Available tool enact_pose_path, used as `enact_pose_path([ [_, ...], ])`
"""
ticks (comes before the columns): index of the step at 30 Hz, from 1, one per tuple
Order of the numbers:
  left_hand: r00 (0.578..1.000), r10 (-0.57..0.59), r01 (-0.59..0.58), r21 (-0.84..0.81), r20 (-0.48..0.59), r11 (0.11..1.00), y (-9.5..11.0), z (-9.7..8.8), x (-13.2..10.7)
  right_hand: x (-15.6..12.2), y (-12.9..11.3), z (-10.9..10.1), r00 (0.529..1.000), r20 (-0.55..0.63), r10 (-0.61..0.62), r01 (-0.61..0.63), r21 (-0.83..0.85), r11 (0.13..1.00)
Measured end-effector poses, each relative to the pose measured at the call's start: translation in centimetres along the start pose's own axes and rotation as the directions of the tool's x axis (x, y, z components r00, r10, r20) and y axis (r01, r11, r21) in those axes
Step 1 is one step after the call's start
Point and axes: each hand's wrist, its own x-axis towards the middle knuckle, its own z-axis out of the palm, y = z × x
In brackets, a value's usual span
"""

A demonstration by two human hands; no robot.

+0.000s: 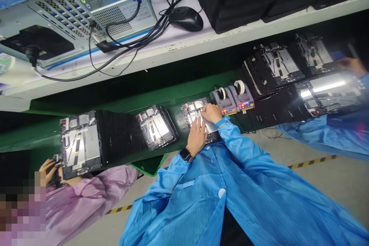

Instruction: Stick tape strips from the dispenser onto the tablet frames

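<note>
Mid-frame, an opened tablet-like device lies on the green tabletop. The left hand lies over it with fingers straight, its grip open; the right hand curls over the upper right part, and whether that grip pinches anything cannot be told. Light, even left-hand pressure should keep the device steady without straining exposed parts.

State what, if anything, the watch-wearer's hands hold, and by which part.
The left hand lies flat on the opened electronic device, holding nothing visible. Whether the right hand, bent over it, pinches anything cannot be told.
</note>
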Motion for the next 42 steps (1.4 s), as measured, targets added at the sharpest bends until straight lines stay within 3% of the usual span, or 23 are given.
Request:
enact_pose_path([
  [5,1.000,-0.001,0.001,0.049,0.013,0.999,0.1,-0.2,0.1,-0.2,-0.1,0.0,0.998,-0.029,-0.054,0.051,-0.108,0.993],
  [10,1.000,0.009,-0.009,0.045,0.009,0.999,0.1,-0.3,0.0,-0.6,0.2,-0.3,0.995,-0.088,-0.037,0.018,-0.215,0.976],
  [14,1.000,0.008,-0.008,0.010,0.001,1.000,-0.1,-0.3,0.1,-0.5,-1.7,0.7,0.980,-0.152,-0.127,0.092,-0.217,0.972],
  [18,1.000,0.012,-0.013,-0.022,-0.017,1.000,0.0,-0.5,0.1,0.3,-3.4,1.6,0.977,-0.124,-0.175,0.144,-0.221,0.965],
  [22,0.998,0.022,-0.027,-0.098,-0.054,0.995,-0.3,-1.0,-0.2,0.6,-1.6,0.8,0.990,-0.125,-0.067,0.041,-0.201,0.979],
  [24,0.988,-0.031,0.003,-0.187,-0.149,0.982,-1.1,-1.5,-0.2,0.4,0.0,0.2,0.986,-0.162,-0.034,0.004,-0.187,0.982],
  [26,0.932,-0.208,0.115,-0.302,-0.297,0.946,-2.6,-1.8,0.1,0.2,1.6,-0.1,0.979,-0.203,0.004,-0.038,-0.163,0.986],
  [28,0.819,-0.435,0.255,-0.442,-0.374,0.860,-4.6,-1.6,1.0,-0.1,3.0,0.0,0.970,-0.236,0.056,-0.086,-0.120,0.989],
  [30,0.743,-0.601,0.345,-0.600,-0.296,0.722,-6.6,-0.8,2.2,-0.4,4.3,0.5,0.955,-0.277,0.105,-0.121,-0.043,0.992],
  [33,0.725,-0.686,0.371,-0.805,-0.062,0.464,-9.0,0.6,3.3,-1.1,7.0,2.0,0.921,-0.366,0.136,-0.080,0.163,0.983],
  [36,0.732,-0.680,0.326,-0.900,0.046,0.290,-10.4,1.5,3.2,-2.2,11.3,4.1,0.852,-0.460,0.250,0.012,0.495,0.869],
  [38,0.731,-0.678,0.300,-0.927,0.073,0.224,-11.0,1.8,2.9,-3.0,15.2,5.6,0.758,-0.461,0.461,0.022,0.725,0.689],
  [40,0.736,-0.670,0.279,-0.944,0.093,0.175,-11.6,1.9,2.6,-3.8,19.1,6.7,0.618,-0.345,0.707,-0.011,0.895,0.446],
  [42,0.750,-0.652,0.259,-0.956,0.110,0.136,-12.1,2.0,2.5,-4.3,22.5,7.3,0.512,-0.166,0.843,-0.029,0.977,0.210],
])
